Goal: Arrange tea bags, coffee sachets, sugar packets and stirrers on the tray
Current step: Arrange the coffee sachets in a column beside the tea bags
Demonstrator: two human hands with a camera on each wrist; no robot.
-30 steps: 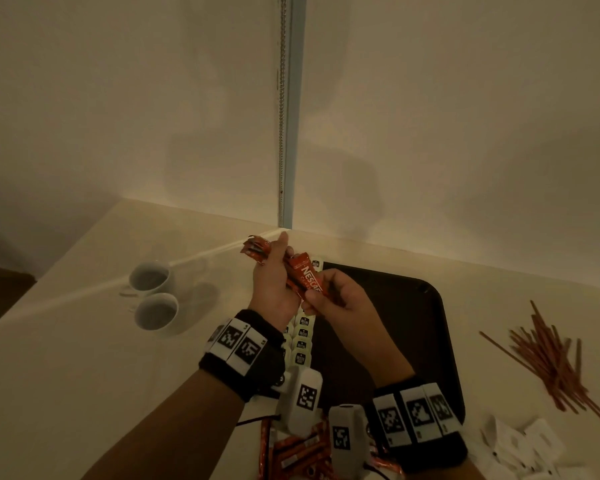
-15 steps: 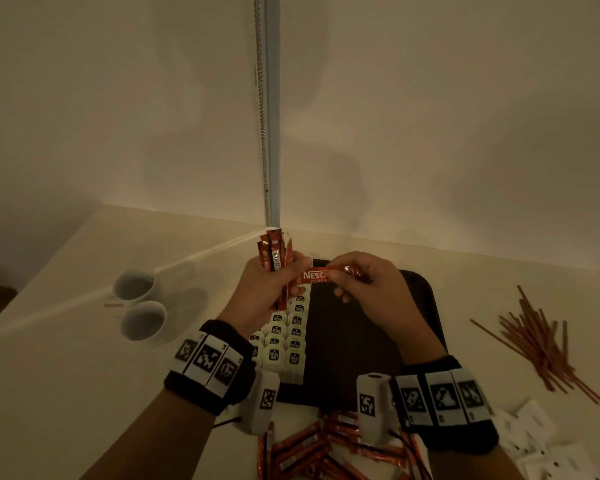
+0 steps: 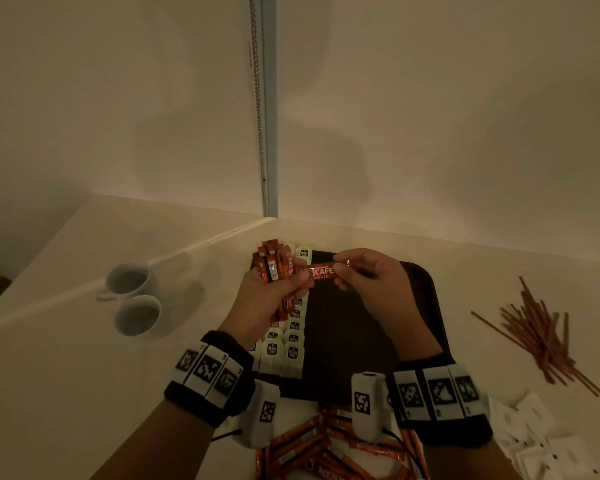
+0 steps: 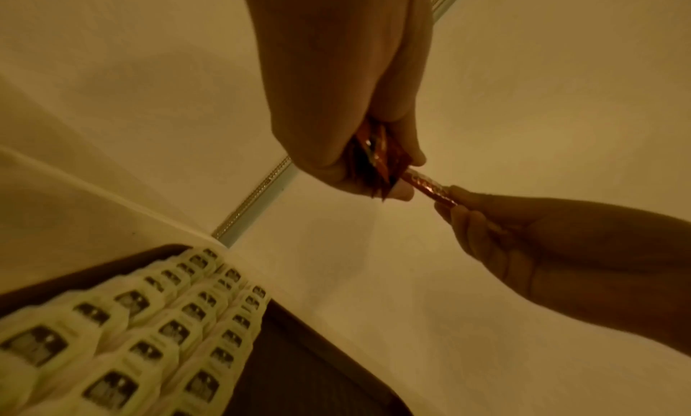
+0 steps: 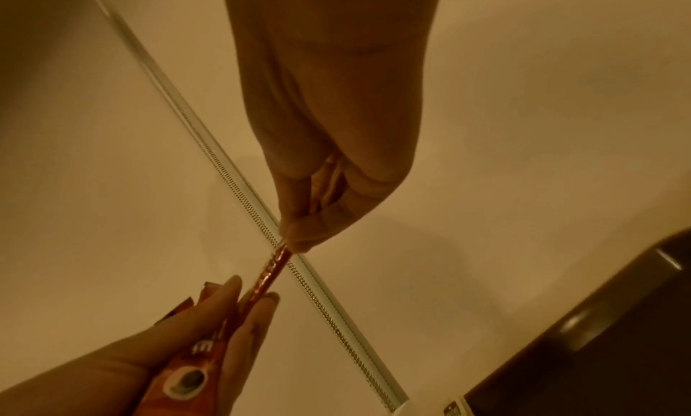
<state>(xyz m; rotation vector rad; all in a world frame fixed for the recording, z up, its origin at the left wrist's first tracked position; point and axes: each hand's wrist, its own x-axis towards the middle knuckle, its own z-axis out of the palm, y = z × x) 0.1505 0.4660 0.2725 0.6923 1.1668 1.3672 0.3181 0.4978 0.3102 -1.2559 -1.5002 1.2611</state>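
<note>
Left hand (image 3: 267,299) grips a bundle of coffee sachets (image 3: 272,268); right hand (image 3: 374,282) pinches one Nescafe sachet (image 3: 321,273) above the tray (image 3: 426,306).

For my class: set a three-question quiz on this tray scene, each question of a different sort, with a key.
1. True or false: the tea bags lie in rows at the tray's left side.
2. Which hand pinches the single sachet? A) left hand B) right hand C) neither
3. Fill in: the stirrers lie on the table, to the ______ of the tray.

Key: 1 true. 2 B; the left hand holds a bundle of sachets. 3 right.
</note>
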